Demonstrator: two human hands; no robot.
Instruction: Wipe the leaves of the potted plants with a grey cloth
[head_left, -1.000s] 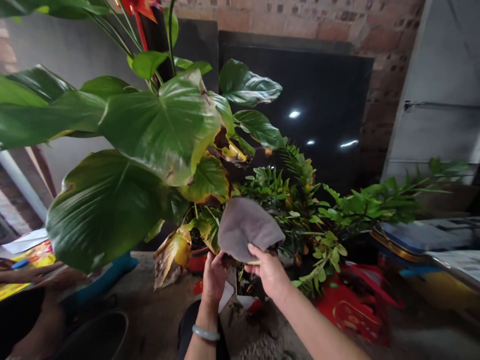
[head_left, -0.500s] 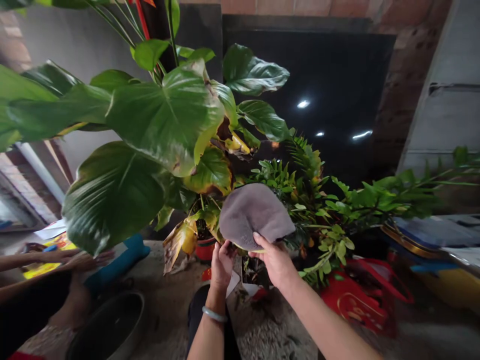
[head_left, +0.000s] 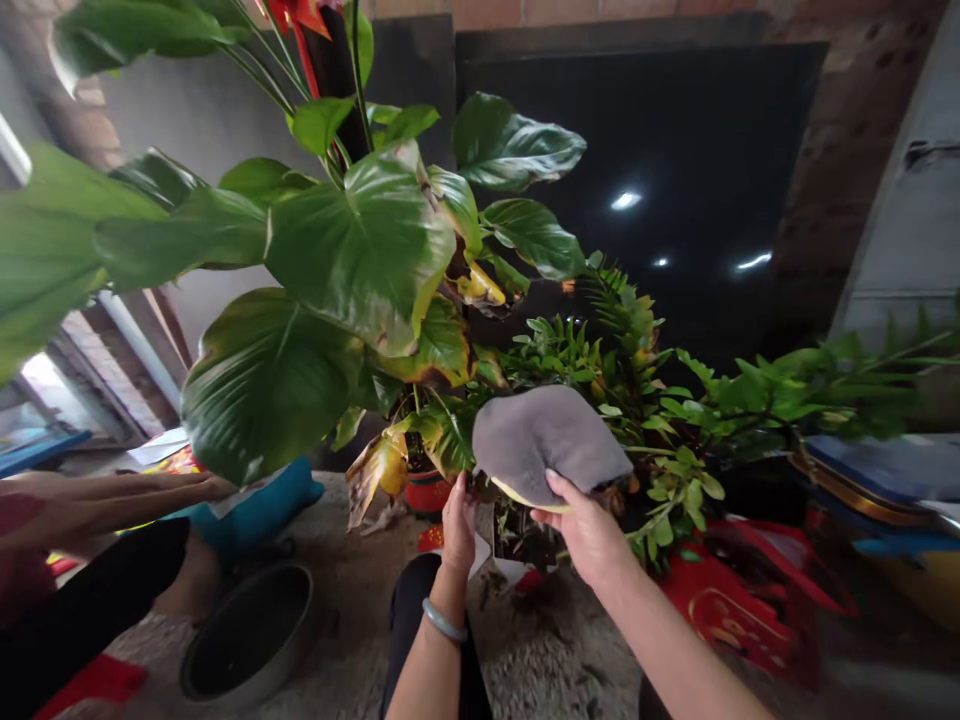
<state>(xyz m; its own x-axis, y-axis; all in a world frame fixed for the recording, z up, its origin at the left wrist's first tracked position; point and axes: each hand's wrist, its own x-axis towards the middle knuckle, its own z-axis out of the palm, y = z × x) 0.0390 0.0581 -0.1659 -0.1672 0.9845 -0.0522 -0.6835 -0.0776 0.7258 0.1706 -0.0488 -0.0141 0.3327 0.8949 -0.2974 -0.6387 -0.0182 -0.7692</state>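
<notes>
My right hand (head_left: pixel 585 530) presses a grey cloth (head_left: pixel 551 440) over a yellow-edged leaf of the potted plant, thumb on top and fingers closed under it. My left hand (head_left: pixel 459 520), with a pale bangle on the wrist, reaches up beside the cloth's left edge and touches the leaf stem there; its fingers are partly hidden. Big glossy green leaves (head_left: pixel 360 240) hang above and left. A red pot (head_left: pixel 426 492) stands behind the hands.
A fern-like plant (head_left: pixel 675 400) spreads to the right over a red plastic stool (head_left: pixel 720 610). A dark round basin (head_left: pixel 251 630) sits on the floor at lower left. Another person's arm (head_left: pixel 112 495) reaches in from the left.
The view has shifted left, so plant and hands sit further right. The cloth has tipped flatter over the leaf. The other person's arm has stretched further in.
</notes>
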